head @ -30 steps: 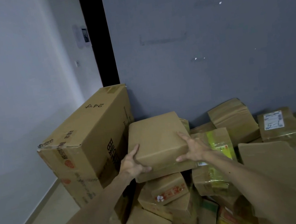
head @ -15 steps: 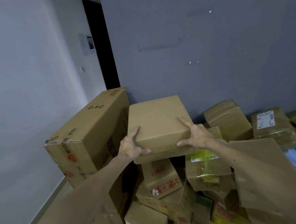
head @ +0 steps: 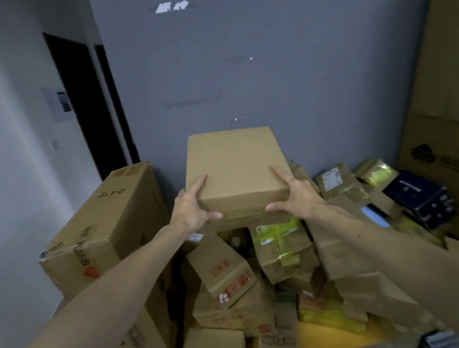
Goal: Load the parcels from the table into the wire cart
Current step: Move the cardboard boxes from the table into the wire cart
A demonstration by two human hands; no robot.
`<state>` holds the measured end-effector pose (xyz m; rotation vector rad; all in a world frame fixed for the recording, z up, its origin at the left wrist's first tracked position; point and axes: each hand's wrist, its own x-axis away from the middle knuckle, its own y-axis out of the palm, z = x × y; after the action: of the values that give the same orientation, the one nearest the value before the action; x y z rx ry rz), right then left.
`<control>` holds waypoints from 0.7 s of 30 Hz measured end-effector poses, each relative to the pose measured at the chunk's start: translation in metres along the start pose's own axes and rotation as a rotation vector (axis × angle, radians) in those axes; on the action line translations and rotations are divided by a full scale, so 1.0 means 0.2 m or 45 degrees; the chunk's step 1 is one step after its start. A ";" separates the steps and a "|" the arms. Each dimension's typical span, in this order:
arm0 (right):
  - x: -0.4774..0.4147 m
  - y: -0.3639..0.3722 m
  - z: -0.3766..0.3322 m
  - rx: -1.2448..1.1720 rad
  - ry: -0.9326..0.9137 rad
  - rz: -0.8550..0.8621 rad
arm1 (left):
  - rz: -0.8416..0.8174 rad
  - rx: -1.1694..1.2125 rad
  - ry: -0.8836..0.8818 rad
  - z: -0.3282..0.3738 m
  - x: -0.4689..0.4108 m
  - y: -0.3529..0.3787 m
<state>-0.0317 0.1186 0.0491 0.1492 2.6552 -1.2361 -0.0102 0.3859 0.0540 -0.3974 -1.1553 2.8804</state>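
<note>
A plain brown cardboard parcel is held in the air above a heap of parcels. My left hand grips its near left corner and my right hand grips its near right corner, thumbs under the front edge. Below it lies the heap of brown parcels, some with red print and some with yellow-green tape, resting on a yellow table surface. The wire cart is not in view.
A large carton marked "24" stands at the left of the heap. Flattened cardboard leans against the grey wall at the right. A dark blue box sits at the back right. A dark doorway opens behind the left.
Both hands have lifted the plain parcel up and off the heap, and it now hangs higher. The view has tilted and shifted, showing more of the right side.
</note>
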 end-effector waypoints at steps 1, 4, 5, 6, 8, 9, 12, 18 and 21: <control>0.05 -0.02 -0.01 0.014 0.015 0.024 | -0.019 -0.010 0.033 0.01 0.02 -0.01; 0.20 -0.09 -0.03 0.030 0.073 0.086 | -0.080 -0.046 0.131 0.08 0.06 -0.01; 0.25 -0.12 -0.02 0.031 0.093 0.110 | -0.096 -0.047 0.156 0.11 0.07 0.00; 0.31 -0.15 -0.02 0.037 0.115 0.130 | -0.118 -0.045 0.178 0.15 0.09 0.01; 0.41 -0.21 -0.01 0.055 0.154 0.176 | -0.161 -0.045 0.238 0.22 0.13 0.04; 0.46 -0.25 0.00 0.061 0.180 0.200 | -0.184 -0.038 0.266 0.27 0.15 0.05; 0.62 -0.36 0.05 0.067 0.229 0.276 | -0.236 0.001 0.332 0.40 0.18 0.14; 0.94 -0.63 0.22 0.118 0.362 0.395 | -0.353 0.064 0.476 0.70 0.29 0.42; 1.12 -0.76 0.33 0.106 0.448 0.446 | -0.397 0.076 0.530 0.87 0.36 0.58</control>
<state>-0.2668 -0.0293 0.0693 0.8786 2.6900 -1.2950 -0.1114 0.1913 0.0805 -0.7020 -0.9576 2.4046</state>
